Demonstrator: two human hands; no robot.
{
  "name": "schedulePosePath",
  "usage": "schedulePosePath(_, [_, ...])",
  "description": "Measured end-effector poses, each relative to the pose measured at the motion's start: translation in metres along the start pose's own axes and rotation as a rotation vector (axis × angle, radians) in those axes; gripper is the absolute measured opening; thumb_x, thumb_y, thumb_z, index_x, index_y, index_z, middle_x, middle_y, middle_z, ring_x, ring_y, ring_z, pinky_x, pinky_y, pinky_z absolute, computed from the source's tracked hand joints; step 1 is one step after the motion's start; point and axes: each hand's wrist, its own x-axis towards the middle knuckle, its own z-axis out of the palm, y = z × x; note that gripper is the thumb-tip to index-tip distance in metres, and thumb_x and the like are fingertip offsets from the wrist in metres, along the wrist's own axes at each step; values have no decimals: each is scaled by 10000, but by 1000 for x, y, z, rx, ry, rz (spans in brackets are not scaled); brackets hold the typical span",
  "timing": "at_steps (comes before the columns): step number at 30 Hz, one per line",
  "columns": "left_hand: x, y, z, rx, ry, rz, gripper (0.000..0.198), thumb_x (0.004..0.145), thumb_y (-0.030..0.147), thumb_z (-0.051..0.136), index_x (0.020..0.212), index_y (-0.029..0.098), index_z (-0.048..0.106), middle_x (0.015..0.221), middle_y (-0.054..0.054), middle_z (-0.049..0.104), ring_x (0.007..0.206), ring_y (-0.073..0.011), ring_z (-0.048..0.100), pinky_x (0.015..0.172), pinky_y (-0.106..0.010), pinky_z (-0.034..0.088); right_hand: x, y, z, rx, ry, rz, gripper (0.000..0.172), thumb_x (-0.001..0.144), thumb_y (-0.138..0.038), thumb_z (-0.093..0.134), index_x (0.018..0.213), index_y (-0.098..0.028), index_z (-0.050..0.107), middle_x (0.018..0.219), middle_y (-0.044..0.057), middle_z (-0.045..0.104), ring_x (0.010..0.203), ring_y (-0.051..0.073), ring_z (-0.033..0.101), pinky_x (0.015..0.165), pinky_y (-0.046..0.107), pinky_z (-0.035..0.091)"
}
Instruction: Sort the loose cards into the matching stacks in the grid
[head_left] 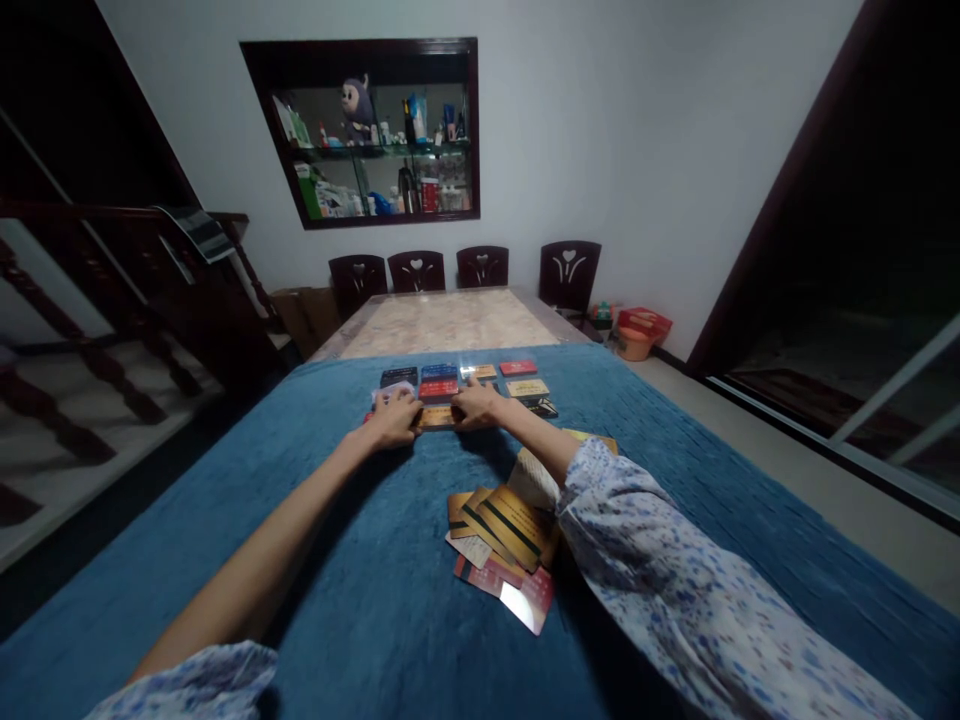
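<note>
L hand (395,418) & R hand (476,404) at 2 ends of gold card stack (436,417). Fingers part-curled; can't tell if gripping.

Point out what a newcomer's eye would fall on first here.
Probably the fanned gold cards on the blue cloth, left of the right sleeve. Next, farther up the cloth, the left hand and right hand at opposite ends of a gold card. Beyond, the purple plush toy stands out in the wall niche.
</note>
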Motion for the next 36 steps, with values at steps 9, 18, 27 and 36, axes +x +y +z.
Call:
schedulePosePath(9, [-7,1,7,-58,190,62,389,766,217,616,1155,210,633,1293,-147,589,1341,-389,359,1025,-620,298,-19,23,-1,-18,134,-23,426,865,-383,621,1254,-213,655,1318,143,610,1259,353,444,933,441,428])
schedulePosePath(18, [-14,24,0,-124,447,109,318,833,173,495,1087,189,684,1192,-140,665,1288,-365,413,1021,-599,292,-62,56,5,23,336,-51,202,888,-240,598,1018,-210,750,1077,100,708,1083,275,500,839,359,358])
schedulePosePath(27, [-14,67,-8,-159,501,201,295,877,134,462,1063,191,685,1149,-114,687,1291,-346,417,1011,-584,275,-106,69,19,25,512,-72,167,905,-208,571,852,-200,730,911,83,711,984,237,501,744,332,293])
schedulePosePath(36, [-11,114,-20,-169,512,320,297,860,71,491,1039,191,695,1151,-110,695,1293,-334,424,987,-560,288,-155,88,45,1,584,-39,158,911,-199,563,849,-202,708,871,75,700,946,224,502,719,330,278])
